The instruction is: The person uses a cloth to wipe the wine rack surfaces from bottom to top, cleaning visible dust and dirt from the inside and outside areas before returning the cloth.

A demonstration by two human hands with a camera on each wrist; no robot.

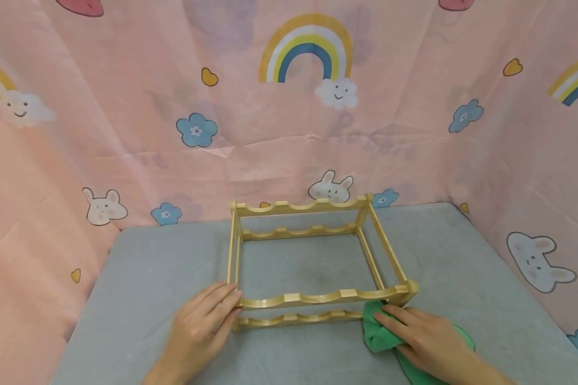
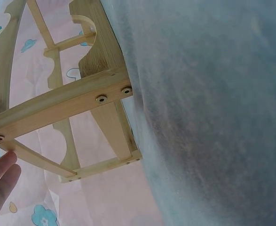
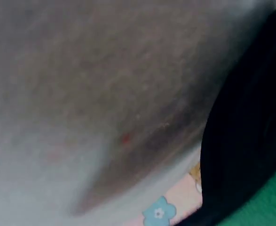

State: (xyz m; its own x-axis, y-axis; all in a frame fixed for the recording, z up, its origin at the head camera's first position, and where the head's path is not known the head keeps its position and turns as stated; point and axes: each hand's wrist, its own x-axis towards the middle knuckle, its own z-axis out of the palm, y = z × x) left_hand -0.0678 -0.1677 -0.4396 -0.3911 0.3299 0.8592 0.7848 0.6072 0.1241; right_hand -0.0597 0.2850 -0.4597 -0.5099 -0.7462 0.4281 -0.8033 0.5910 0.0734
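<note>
A pale wooden wine rack (image 1: 293,301) with two levels of scalloped rails stands on the grey-blue table. My left hand (image 1: 197,323) grips its front left corner, fingers over the upper end and thumb lower down. In the left wrist view, fingertips (image 2: 2,172) lie by the end of the rack's side post (image 2: 58,106), which has screw heads in it. At the front right corner my right hand (image 1: 426,337) holds a bunched green cloth (image 1: 380,332) against the rack. The rest of the cloth trails under that hand, and part shows in the right wrist view.
A grey-blue cover (image 1: 164,267) lies over the table. Behind it and at both sides hangs a pink curtain (image 1: 270,128) printed with rainbows, rabbits and flowers. The rack's far rail stands close to the back curtain.
</note>
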